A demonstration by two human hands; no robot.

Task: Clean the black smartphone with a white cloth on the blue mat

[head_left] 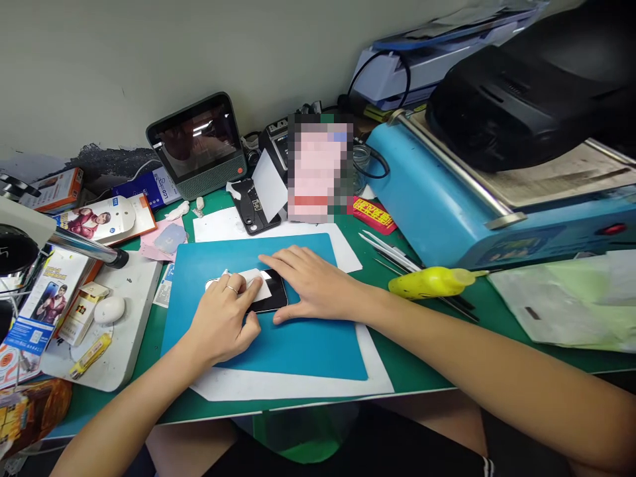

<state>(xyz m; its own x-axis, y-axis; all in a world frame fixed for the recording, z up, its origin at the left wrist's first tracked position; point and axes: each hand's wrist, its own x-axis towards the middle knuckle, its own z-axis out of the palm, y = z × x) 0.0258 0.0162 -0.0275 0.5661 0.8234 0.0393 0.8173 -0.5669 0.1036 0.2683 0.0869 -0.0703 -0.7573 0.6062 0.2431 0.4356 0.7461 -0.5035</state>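
A black-screened smartphone (pixel 274 299) lies flat on the blue mat (pixel 298 351), its screen up and its left part mostly covered. My left hand (pixel 226 315) is closed over a white wipe (pixel 259 289) and presses it against the screen with the index finger; a ring shows on one finger. Around the phone's right end, my right hand (pixel 311 281) has its fingers at the far edge and its thumb near the close edge, holding it steady. Behind the mat, a dark phone case or frame (pixel 251 209) rests on white paper.
A smart display (pixel 199 146) stands at the back. On the right are a blue machine (pixel 432 199), a yellow squeeze bottle (pixel 427 283) and several thin tools (pixel 382 248). Boxes (pixel 44 291) and a white plate (pixel 129 338) holding a mouse-like white object (pixel 109 309) crowd the left.
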